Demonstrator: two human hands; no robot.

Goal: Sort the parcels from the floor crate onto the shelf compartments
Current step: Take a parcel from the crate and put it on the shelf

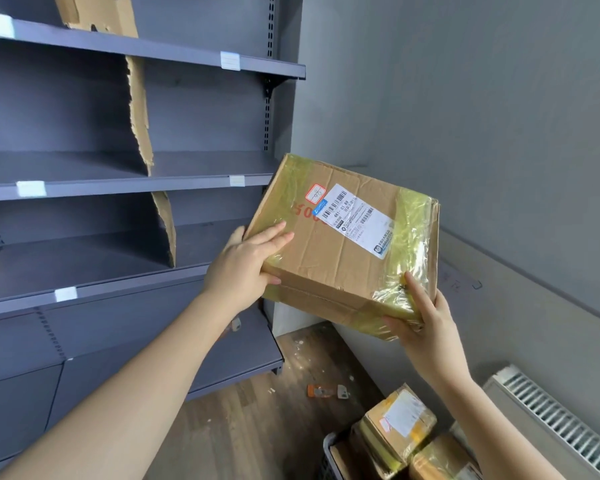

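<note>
Parcel (326, 261): stiff creased cardboard, slick tape at both ends, probably light. Left hand (243, 265) grips its near-left corner, right hand (426, 320) cups the taped corner from below. Bare cardboard grips better.

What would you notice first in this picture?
A big taped cardboard parcel is in the middle, held by the left hand and right hand. Left of it stands a grey shelf with torn cardboard dividers. More parcels wait in the crate, bottom right.
</note>
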